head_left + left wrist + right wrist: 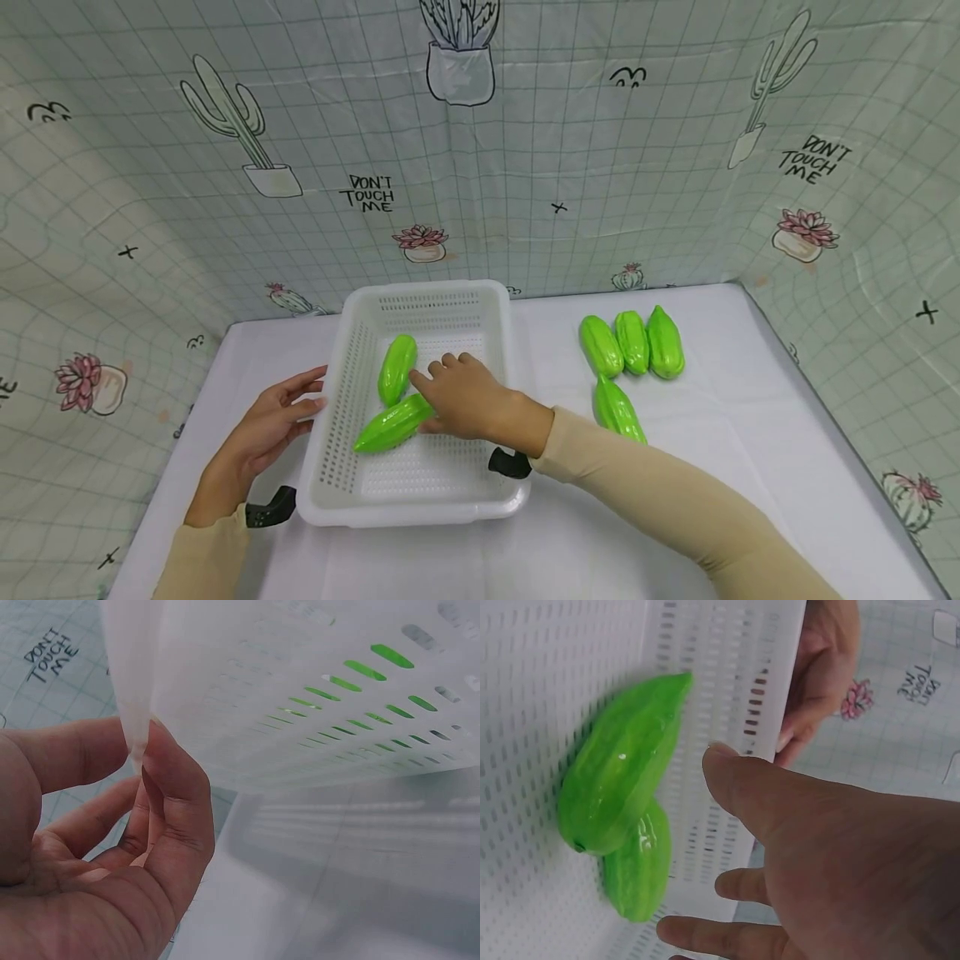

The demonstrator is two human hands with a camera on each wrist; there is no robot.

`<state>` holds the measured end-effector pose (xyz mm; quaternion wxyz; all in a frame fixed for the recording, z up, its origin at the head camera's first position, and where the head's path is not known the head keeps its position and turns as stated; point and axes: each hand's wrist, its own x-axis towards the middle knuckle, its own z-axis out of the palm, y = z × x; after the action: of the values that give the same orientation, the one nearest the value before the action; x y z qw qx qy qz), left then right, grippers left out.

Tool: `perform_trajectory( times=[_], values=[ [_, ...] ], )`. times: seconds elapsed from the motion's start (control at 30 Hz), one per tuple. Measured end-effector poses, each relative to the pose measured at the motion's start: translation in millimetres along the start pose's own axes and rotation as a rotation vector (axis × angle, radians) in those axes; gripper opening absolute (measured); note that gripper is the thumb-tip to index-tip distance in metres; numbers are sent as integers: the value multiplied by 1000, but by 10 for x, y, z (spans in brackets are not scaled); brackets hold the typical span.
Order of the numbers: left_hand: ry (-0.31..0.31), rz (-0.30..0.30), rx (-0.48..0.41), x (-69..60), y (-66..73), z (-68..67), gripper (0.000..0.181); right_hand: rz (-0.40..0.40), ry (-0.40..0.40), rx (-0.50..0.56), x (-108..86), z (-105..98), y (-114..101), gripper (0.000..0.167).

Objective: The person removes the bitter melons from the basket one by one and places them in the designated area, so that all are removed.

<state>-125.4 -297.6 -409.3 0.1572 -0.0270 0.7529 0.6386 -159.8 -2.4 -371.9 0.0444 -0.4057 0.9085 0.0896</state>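
Note:
A white perforated plastic basket (420, 510) stands on the table. Inside lie two glossy, ribbed, bright green gourd-like vegetables: a pointed one (392, 425) nearer the front and a blunter one (397, 369) behind it, the two touching in the right wrist view. My left hand (273, 423) is at the basket's left side; in the left wrist view its thumb and fingers (180, 802) pinch the rim from both sides. Over the basket's middle hovers my right hand (465, 398), fingers spread. The right wrist view shows it apart from the pointed gourd (622, 769), with nothing held.
To the right of the basket, several more green gourds (632, 343) lie grouped on the white tablecloth (720, 467). One of them (618, 408) sits partly behind my right forearm. A grid-patterned cloth with cactus drawings (525, 150) hangs around the table's back and sides.

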Motion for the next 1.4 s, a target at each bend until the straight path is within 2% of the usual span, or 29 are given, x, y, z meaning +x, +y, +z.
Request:
perform_trajectory(
  times=[0.63,0.93,1.4],
  values=[
    [-7,6,-33,-2,-14,-3,69,45,-129,60,180,104,-165,75],
    [-11,16,-23,-3,-10,1,68,35,-133,91,214,141,-251,65],
    [-1,2,-3,7,-18,-2,69,-13,-124,114,271,195,-365,65]
  ],
)
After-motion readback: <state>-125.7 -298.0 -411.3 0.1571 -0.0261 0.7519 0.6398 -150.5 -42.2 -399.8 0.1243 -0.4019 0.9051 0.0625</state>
